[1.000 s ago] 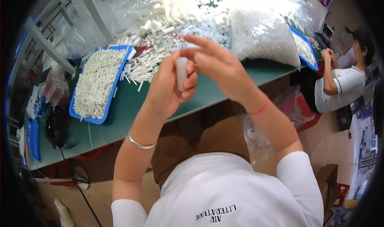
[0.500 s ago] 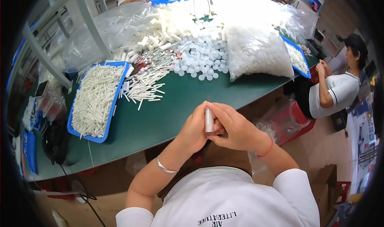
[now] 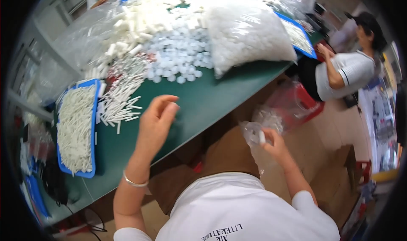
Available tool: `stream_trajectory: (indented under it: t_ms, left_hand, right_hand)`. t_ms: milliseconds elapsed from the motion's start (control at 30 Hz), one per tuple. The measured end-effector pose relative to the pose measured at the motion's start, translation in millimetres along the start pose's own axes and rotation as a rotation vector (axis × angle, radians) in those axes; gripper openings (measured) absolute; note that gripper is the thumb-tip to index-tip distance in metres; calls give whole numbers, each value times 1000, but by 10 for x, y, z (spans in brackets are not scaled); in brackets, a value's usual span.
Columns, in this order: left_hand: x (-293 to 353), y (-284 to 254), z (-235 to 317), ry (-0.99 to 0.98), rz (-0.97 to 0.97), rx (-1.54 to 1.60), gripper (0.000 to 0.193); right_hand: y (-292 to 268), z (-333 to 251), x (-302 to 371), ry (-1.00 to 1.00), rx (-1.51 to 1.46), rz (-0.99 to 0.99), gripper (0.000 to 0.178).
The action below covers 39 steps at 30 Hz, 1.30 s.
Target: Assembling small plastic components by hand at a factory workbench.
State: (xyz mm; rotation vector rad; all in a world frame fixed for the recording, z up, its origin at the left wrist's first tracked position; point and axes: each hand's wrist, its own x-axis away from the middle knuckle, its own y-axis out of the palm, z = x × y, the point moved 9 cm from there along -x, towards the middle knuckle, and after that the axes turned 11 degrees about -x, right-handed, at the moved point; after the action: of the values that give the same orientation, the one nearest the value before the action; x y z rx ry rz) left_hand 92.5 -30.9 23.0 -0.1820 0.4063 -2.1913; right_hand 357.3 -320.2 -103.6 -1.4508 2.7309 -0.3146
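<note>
My left hand (image 3: pixel 156 124) is over the green table (image 3: pixel 186 101), its fingers loosely curved with a gap at the thumb. It appears to hold nothing and is nearest to the loose thin white sticks (image 3: pixel 121 109). Off the table edge to the right, my right hand (image 3: pixel 276 147) pinches a short white tube (image 3: pixel 262 136). That tube is at the mouth of a clear plastic bag (image 3: pixel 250 130), beside a heap of white pieces in clear plastic (image 3: pixel 271 118). Pale round caps (image 3: pixel 176 56) lie in a pile beyond my left hand.
A blue tray (image 3: pixel 94 133) full of white sticks stands at left. Thicker white tubes (image 3: pixel 140 24) and small metal parts (image 3: pixel 116 73) are heaped behind. A stuffed clear bag (image 3: pixel 250 39) sits near the table edge. At right, a person (image 3: pixel 345 73) sits near a red stool (image 3: pixel 307 101).
My hands have parted from around the white tube. The right one has carried it right to the plastic bag; the left one has moved left, over the table. The view has shifted too.
</note>
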Motion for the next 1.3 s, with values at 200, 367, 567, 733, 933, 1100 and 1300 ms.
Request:
stream_trajectory:
  t_ms: [200, 367, 567, 733, 933, 1100, 1300]
  left_hand:
    - [-101, -774, -18, 408, 321, -958, 14]
    - [-96, -751, -239, 390, 283, -1037, 10]
    - [-92, -773, -268, 388, 224, -936, 18]
    - [-131, -795, -272, 374, 210, -953, 24]
    - [-191, -803, -308, 378, 265, -1038, 17]
    - [-122, -1001, -294, 301, 397, -695, 17]
    - [-106, -1172, -291, 371, 516, -539, 15]
  right_hand:
    - [-532, 1352, 292, -26, 593, 72, 62]
    - [424, -352, -293, 248, 192, -282, 34]
    - [1994, -2432, -1127, -639, 225, -581, 14]
    - [3148, -2598, -2223, -905, 349, -404, 13]
    - [3850, -2305, -2604, -1206, 913, -316, 13]
    - [3893, -2262, -2640, -1169, 897, -388, 7]
    - [3858, -2254, -2802, -1022, 775, -531, 5]
